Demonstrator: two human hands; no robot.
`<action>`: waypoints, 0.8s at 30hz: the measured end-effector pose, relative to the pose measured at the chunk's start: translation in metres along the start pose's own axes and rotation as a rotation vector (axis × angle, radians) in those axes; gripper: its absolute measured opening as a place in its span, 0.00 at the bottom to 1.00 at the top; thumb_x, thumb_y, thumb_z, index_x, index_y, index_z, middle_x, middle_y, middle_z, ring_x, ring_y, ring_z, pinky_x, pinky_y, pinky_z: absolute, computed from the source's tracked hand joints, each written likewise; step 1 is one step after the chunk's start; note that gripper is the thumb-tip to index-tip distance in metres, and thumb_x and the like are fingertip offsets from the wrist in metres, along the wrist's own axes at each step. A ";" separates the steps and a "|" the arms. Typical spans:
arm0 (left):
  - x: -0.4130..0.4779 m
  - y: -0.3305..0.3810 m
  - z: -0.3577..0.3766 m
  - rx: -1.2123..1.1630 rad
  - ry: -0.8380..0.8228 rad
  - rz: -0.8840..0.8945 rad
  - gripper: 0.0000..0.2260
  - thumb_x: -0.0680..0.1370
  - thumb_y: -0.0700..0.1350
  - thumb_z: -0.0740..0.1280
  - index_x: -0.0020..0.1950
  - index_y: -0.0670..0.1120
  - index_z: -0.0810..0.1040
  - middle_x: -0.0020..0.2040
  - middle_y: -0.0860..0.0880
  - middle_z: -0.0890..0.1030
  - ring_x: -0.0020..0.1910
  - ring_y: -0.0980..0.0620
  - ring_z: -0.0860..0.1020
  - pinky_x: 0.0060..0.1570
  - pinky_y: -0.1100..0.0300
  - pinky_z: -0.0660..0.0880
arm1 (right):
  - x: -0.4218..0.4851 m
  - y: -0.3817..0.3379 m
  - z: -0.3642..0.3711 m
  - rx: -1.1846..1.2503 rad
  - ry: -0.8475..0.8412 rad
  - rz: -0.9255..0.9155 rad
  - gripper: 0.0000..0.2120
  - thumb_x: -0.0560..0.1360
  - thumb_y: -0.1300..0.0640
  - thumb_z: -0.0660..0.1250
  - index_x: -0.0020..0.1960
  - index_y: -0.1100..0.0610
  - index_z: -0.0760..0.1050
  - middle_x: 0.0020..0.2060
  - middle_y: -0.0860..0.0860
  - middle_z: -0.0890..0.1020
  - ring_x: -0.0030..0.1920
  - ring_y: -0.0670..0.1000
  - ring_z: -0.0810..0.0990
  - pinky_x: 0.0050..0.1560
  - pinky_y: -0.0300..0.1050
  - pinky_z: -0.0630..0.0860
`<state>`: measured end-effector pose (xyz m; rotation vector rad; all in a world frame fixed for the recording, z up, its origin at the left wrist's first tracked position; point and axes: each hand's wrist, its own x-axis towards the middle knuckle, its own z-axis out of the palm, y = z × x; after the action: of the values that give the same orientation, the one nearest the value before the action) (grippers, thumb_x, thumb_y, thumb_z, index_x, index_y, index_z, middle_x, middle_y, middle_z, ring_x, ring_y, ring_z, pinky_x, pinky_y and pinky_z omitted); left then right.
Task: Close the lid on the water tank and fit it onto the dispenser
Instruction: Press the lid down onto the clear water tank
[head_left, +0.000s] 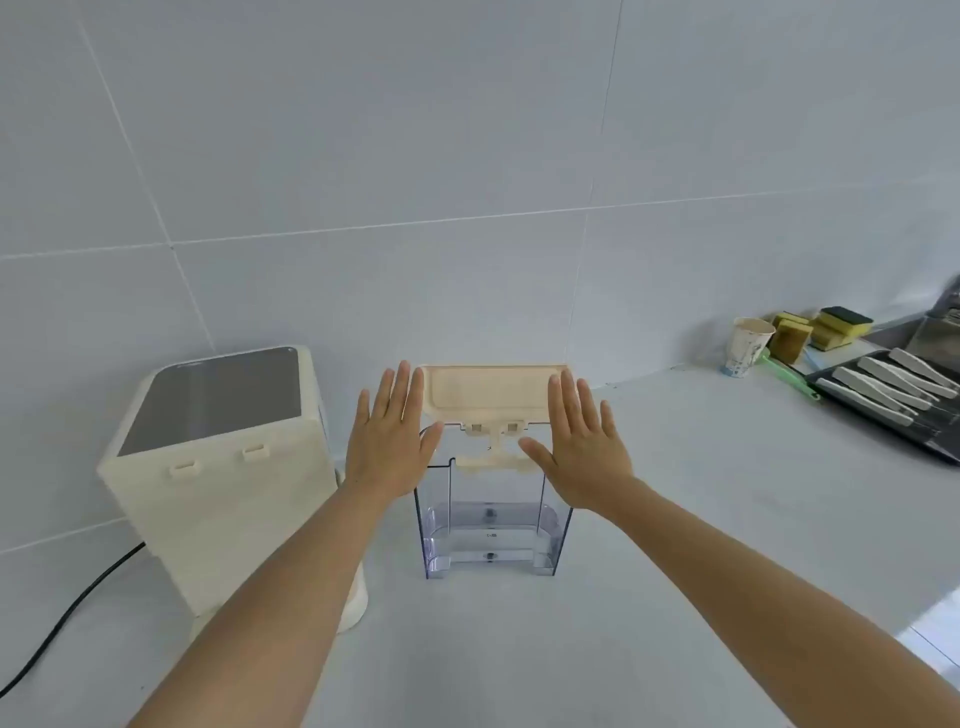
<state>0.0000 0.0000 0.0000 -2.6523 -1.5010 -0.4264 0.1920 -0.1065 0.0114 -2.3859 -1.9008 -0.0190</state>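
A clear plastic water tank (491, 530) stands on the white counter in the middle. Its cream lid (488, 392) is hinged up and stands open behind the tank's mouth. My left hand (392, 441) hovers flat at the tank's left top edge, fingers spread, beside the lid's left end. My right hand (582, 447) hovers flat at the right top edge, fingertips overlapping the lid's right end. Neither hand grips anything. The cream dispenser (228, 467) with a dark glossy top stands to the left, its back with two small tabs facing me.
A black power cord (67, 613) runs from the dispenser to the lower left. At the far right stand a paper cup (745, 345), sponges (815, 330) and a dark tray of knives (893, 389). A tiled wall rises behind the counter.
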 end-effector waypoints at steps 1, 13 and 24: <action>0.001 0.001 -0.001 0.000 -0.017 -0.007 0.29 0.78 0.57 0.41 0.72 0.45 0.32 0.74 0.48 0.34 0.76 0.48 0.40 0.73 0.51 0.40 | 0.000 0.000 -0.002 0.041 0.001 0.021 0.39 0.63 0.33 0.25 0.65 0.55 0.22 0.68 0.49 0.27 0.75 0.53 0.32 0.74 0.51 0.36; 0.038 0.016 -0.018 -0.402 -0.147 -0.230 0.29 0.79 0.50 0.53 0.75 0.50 0.39 0.77 0.43 0.43 0.70 0.39 0.64 0.63 0.49 0.67 | 0.035 0.004 -0.025 0.669 -0.052 0.273 0.38 0.77 0.45 0.53 0.74 0.60 0.33 0.74 0.63 0.54 0.71 0.62 0.61 0.69 0.54 0.60; 0.046 0.026 -0.022 -0.572 -0.192 -0.282 0.27 0.76 0.42 0.57 0.74 0.46 0.53 0.69 0.38 0.65 0.66 0.40 0.67 0.60 0.54 0.66 | 0.048 -0.001 -0.038 0.898 -0.058 0.378 0.23 0.75 0.57 0.60 0.66 0.65 0.58 0.47 0.57 0.70 0.45 0.56 0.69 0.44 0.47 0.67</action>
<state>0.0395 0.0201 0.0359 -2.9606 -2.0967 -0.7361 0.2041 -0.0623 0.0524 -2.0191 -1.0609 0.7548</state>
